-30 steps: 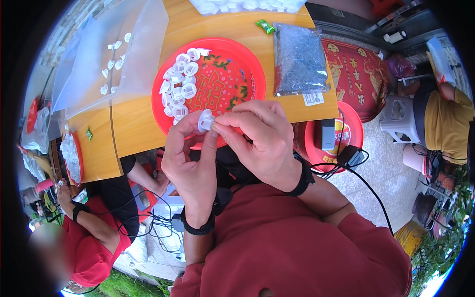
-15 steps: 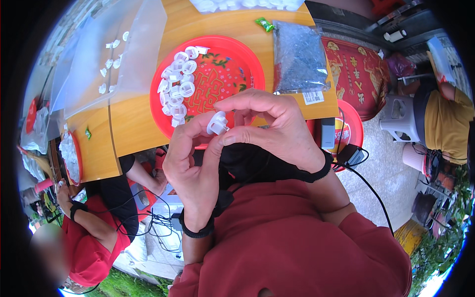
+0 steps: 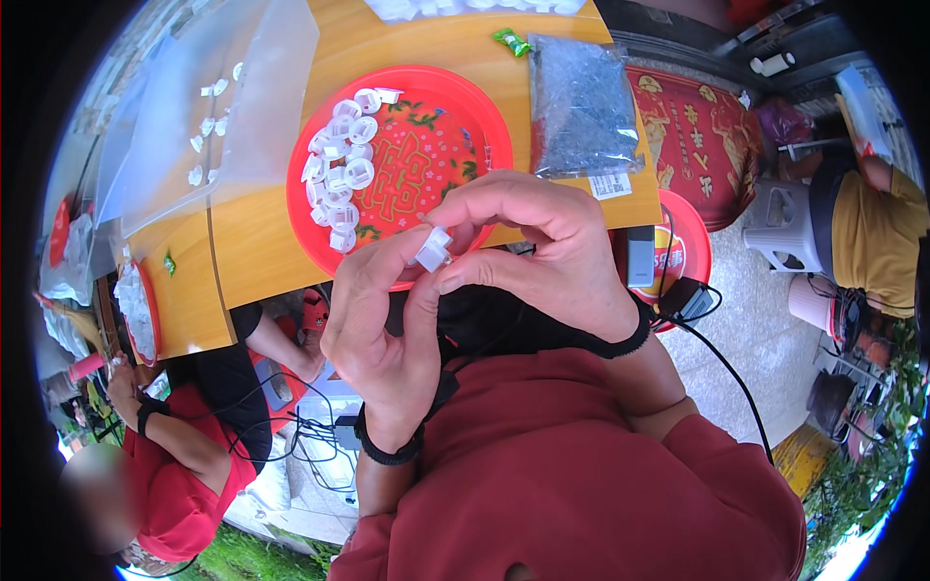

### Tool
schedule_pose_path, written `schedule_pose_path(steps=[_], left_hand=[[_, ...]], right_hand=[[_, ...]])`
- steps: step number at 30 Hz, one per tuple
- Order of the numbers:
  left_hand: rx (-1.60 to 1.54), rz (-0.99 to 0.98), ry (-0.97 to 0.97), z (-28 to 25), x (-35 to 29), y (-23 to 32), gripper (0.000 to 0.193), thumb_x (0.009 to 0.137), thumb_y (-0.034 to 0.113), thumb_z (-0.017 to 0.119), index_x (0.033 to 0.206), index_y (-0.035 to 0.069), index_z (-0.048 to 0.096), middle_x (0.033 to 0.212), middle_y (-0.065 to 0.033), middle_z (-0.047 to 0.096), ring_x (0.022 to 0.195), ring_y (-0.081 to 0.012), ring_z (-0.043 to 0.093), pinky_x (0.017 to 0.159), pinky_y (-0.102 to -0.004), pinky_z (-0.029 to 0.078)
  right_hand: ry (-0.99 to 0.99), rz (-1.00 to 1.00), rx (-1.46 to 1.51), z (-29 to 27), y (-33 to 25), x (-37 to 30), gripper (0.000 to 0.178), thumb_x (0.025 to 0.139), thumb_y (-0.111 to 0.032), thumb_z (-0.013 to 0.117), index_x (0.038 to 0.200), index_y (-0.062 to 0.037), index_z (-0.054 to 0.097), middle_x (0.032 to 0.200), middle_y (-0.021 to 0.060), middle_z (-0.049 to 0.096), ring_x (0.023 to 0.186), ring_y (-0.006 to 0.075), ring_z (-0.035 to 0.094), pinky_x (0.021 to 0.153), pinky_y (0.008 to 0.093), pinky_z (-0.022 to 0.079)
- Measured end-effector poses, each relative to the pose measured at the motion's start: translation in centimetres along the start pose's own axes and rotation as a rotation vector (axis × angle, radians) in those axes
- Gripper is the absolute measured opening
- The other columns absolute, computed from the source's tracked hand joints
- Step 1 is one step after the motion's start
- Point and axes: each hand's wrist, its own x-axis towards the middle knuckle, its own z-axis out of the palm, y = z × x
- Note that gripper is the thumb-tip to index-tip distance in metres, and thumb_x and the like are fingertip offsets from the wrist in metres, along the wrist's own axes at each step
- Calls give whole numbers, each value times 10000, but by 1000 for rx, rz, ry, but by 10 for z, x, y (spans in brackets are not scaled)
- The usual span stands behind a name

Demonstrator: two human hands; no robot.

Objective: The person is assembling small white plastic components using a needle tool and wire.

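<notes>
White clip [image 3: 433, 250] pinched, apparently, between both hands' fingertips.

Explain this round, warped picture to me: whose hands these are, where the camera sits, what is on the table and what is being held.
The camera is worn on a person's head and looks down, so its wide lens bends the edges. The two bare hands are that person's own: the left hand and the right hand together pinch a small white plastic part between the fingertips. Beyond them is a wooden table with a red plate holding a pile of similar white parts. A clear bag of dark pieces lies to its right. Another person in red works at lower left.
</notes>
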Motion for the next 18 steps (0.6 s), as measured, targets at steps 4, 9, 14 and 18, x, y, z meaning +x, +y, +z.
schedule_pose_path(steps=[4, 9, 14, 18], left_hand=[[53, 101, 28, 2, 0, 1, 319, 741, -106, 711, 1045, -17, 682, 951, -118, 671, 837, -233, 650, 727, -311, 525], [128, 176, 38, 0, 1, -2, 318, 731, -109, 714, 1035, -20, 684, 946, -118, 679, 862, -258, 649, 755, -338, 521], [54, 142, 94, 2, -4, -12, 308, 733, -103, 725, 1020, -12, 661, 975, -112, 691, 910, -260, 651, 817, -348, 517], [-45, 35, 139, 4, -8, -13, 294, 739, -107, 732, 1000, -10, 636, 984, -115, 689, 924, -251, 654, 849, -349, 514]], right_hand=[[20, -50, -35, 0, -3, -1, 299, 738, -92, 818, 993, -20, 679, 912, 69, 695, 749, 136, 662, 680, 256, 531], [22, -134, -51, 2, 0, -1, 311, 734, -84, 814, 1008, -22, 679, 925, 62, 690, 758, 148, 654, 689, 264, 529], [-2, -186, -101, 4, 7, 3, 330, 732, -82, 808, 1031, -25, 681, 936, 67, 682, 773, 163, 656, 697, 271, 532], [-47, -172, -84, 2, 9, 3, 345, 737, -86, 803, 1054, -25, 681, 972, 75, 679, 807, 169, 670, 713, 277, 541]])
